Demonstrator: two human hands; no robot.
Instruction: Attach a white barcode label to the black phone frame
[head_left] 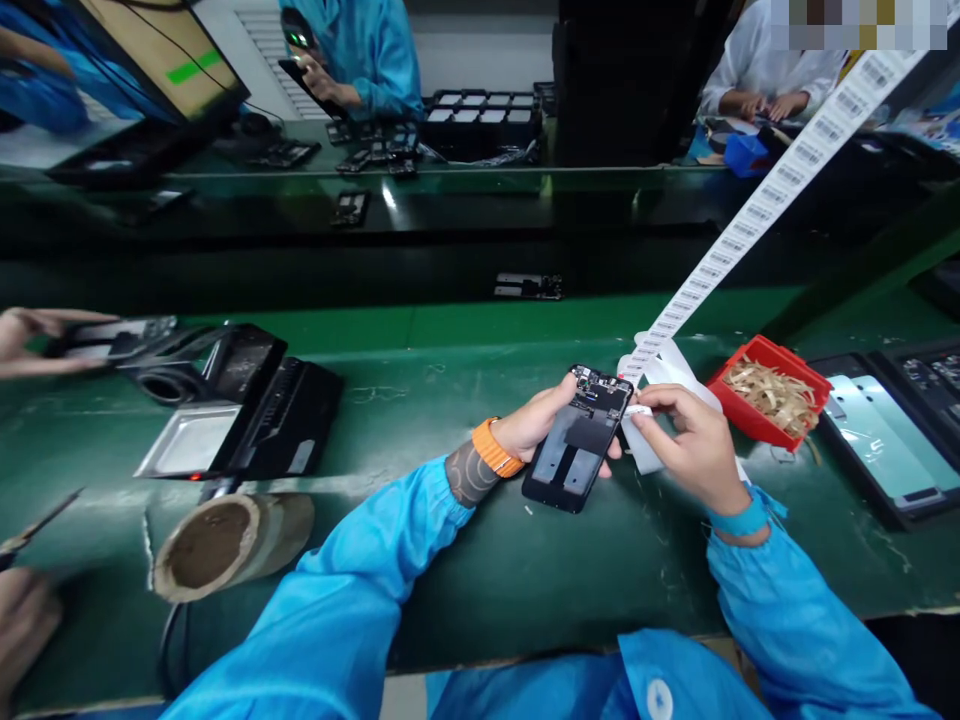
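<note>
My left hand [534,425] is closed round an opened phone body [576,440], held tilted above the green bench with its inner boards facing up. My right hand [694,445] pinches the white end of a label strip [757,210] beside the phone's top right corner. The strip of barcode labels runs up and away to the upper right. Both my arms wear blue sleeves; an orange band sits on my left wrist.
A red bin [769,392] of tan scraps stands right of my hands, with black trays [892,440] beyond it. A black fixture [247,405] and a tape roll [225,540] lie left. Another person's hands [22,340] work at far left; other workers sit across the bench.
</note>
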